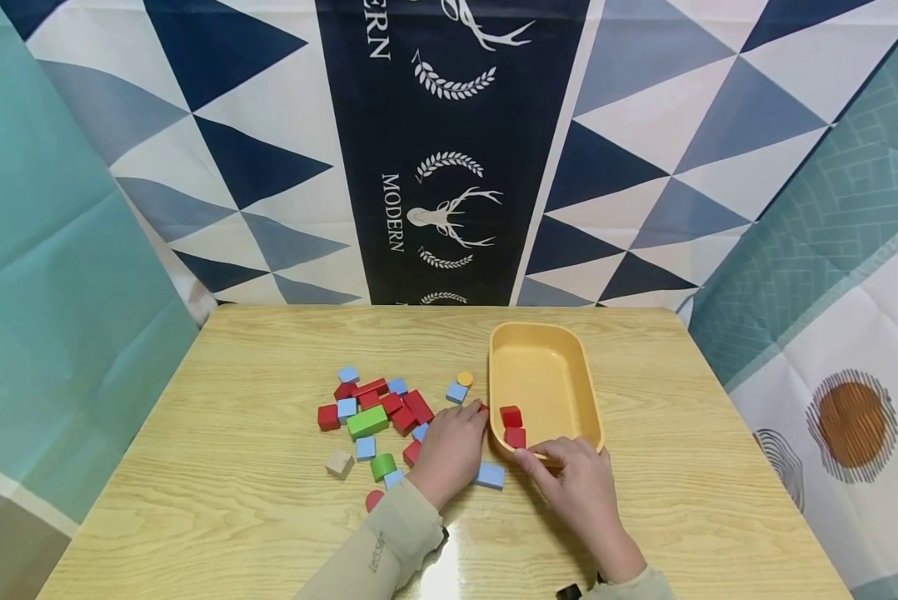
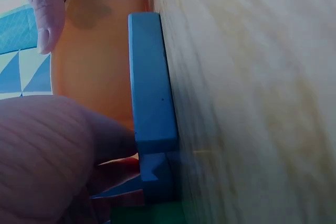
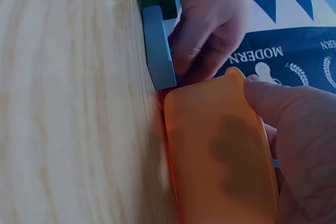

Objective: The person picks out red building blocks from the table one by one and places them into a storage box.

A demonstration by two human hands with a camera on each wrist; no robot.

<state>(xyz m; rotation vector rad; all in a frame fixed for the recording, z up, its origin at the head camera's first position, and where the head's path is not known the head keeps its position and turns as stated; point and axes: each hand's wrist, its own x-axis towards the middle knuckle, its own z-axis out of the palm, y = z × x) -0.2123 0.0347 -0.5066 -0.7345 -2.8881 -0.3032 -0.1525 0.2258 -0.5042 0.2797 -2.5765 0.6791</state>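
Observation:
My left hand (image 1: 452,450) is down on the table, left of the yellow bin (image 1: 546,327). Its fingertips pinch a red block (image 1: 483,408) close against the bin's wall; most of that block is hidden. Just below this hand lies a long blue block (image 1: 490,476), large in the left wrist view (image 2: 152,82). My right hand (image 1: 578,492) grips the bin's near rim, thumb outside on the near wall, as the right wrist view shows with its thumb (image 3: 268,98). Inside the bin, two red blocks (image 1: 515,437) rest in the near left corner.
Left of the bin spreads a loose pile of red blocks (image 1: 417,406), blue ones (image 1: 365,448) and green ones (image 1: 367,422). A plain wooden block (image 1: 339,463) lies at its near left. Behind my left hand are a yellow round piece (image 1: 465,379) and a blue block (image 1: 456,392).

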